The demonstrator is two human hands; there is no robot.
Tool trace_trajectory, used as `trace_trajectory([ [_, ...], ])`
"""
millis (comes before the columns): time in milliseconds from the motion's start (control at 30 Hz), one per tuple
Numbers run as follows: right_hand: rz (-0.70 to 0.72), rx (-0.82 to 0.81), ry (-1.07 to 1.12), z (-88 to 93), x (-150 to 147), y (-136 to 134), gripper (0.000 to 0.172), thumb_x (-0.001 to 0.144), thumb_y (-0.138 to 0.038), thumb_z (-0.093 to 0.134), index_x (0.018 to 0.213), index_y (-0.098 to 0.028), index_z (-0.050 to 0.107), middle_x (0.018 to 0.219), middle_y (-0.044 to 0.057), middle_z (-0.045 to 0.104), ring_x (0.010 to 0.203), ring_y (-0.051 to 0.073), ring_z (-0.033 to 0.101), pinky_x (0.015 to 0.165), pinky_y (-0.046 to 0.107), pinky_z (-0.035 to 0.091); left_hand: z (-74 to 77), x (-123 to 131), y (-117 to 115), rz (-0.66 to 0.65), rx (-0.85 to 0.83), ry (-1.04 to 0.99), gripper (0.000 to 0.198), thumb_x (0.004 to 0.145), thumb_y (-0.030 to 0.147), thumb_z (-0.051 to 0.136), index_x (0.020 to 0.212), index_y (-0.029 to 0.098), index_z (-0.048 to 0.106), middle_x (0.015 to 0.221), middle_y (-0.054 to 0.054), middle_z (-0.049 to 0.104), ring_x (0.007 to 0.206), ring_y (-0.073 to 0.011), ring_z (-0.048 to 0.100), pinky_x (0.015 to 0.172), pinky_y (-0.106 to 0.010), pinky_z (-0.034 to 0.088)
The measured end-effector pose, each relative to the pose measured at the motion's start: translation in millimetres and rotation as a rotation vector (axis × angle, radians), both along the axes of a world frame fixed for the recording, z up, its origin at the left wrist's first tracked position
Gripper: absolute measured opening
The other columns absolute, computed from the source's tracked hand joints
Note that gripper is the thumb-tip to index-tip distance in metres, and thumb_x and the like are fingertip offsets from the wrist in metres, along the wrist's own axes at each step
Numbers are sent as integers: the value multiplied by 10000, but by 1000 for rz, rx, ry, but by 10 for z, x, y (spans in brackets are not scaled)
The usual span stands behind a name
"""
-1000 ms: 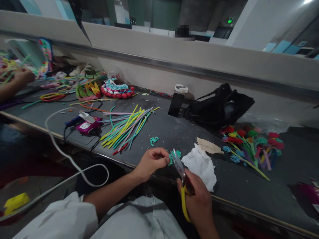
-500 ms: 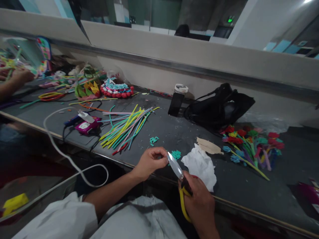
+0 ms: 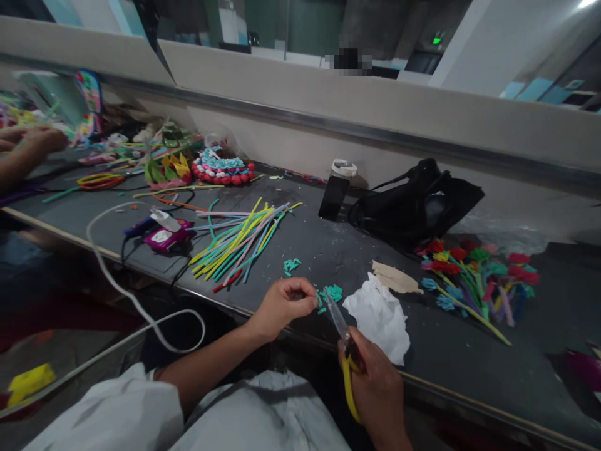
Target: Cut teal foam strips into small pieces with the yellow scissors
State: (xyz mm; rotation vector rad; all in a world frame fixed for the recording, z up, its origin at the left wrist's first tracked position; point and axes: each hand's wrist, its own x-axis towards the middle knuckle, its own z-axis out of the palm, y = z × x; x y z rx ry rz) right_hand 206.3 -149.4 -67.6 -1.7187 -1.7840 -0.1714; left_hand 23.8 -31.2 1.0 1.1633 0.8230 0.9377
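My left hand [image 3: 285,304] is closed in a pinch at the front edge of the dark worktable [image 3: 328,247], holding a small teal piece [image 3: 319,300] between thumb and fingers. My right hand [image 3: 375,388] grips yellow-handled scissors [image 3: 345,351]. Their blades point up and left, and the tips lie just right of the teal piece. More teal scraps [image 3: 334,291] lie on the table just beyond the blades, and another small heap of scraps [image 3: 291,265] lies further back.
A crumpled white sheet [image 3: 378,316] and a tan paper scrap [image 3: 394,279] lie right of my hands. Coloured sticks [image 3: 239,241], a purple tool [image 3: 164,237] with a white cable [image 3: 122,282], finished flowers [image 3: 474,275], a black bag [image 3: 417,203] and a bottle [image 3: 335,188] are on the table. Another person's hand [image 3: 32,141] works at far left.
The scissor blades swung left against my left fingertips, then drew back slightly right and lower. My left hand stayed in place, still pinching.
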Motion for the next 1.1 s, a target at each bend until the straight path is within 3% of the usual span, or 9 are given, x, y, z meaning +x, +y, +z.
trace_trajectory([
  [167,-50,-27,59,31,-22,-30,328,939,-410,492,1073,-162,660,935,78,745,778,190,721,689,262,529,16,13,3,41,-18,16,130,642,225,716,645,143,616,631,26,534,615,-87,437,602,-206,345],
  [300,-81,-38,98,7,-10,-74,371,919,-463,510,1056,-160,674,917,77,758,754,193,732,676,250,538,-67,-36,96,59,27,103,127,669,255,681,671,146,615,636,27,550,602,-85,465,604,-200,370],
  [433,-130,-3,195,44,27,-71,421,886,-514,540,1027,-146,687,811,61,763,633,177,722,605,228,536,-241,-166,351,147,257,444,164,752,300,561,697,151,602,622,15,584,569,-100,508,584,-209,413],
  [667,-150,-33,320,233,85,-9,488,848,-595,540,951,-147,704,729,61,751,530,160,687,517,207,512,-429,-314,737,226,467,744,111,733,221,566,695,161,651,680,-12,621,644,-145,551,631,-254,398],
  [800,-164,-32,323,245,92,-9,503,840,-601,543,949,-139,711,693,62,740,505,167,676,509,220,515,-410,-278,753,208,610,901,108,752,228,598,704,167,673,733,-41,624,741,-185,555,769,-325,380],
  [933,-151,-58,349,241,104,-16,469,839,-574,560,951,-145,713,711,65,740,511,171,675,510,229,516,-361,-157,599,162,746,967,150,809,212,549,858,178,687,907,-77,654,911,-225,543,889,-388,317],
  [1100,-147,-73,371,234,119,-26,451,832,-566,575,970,-158,710,697,53,736,522,175,677,544,237,530,-349,43,405,-93,1015,1102,164,837,251,543,862,175,686,849,-79,656,887,-236,534,834,-395,308],
])
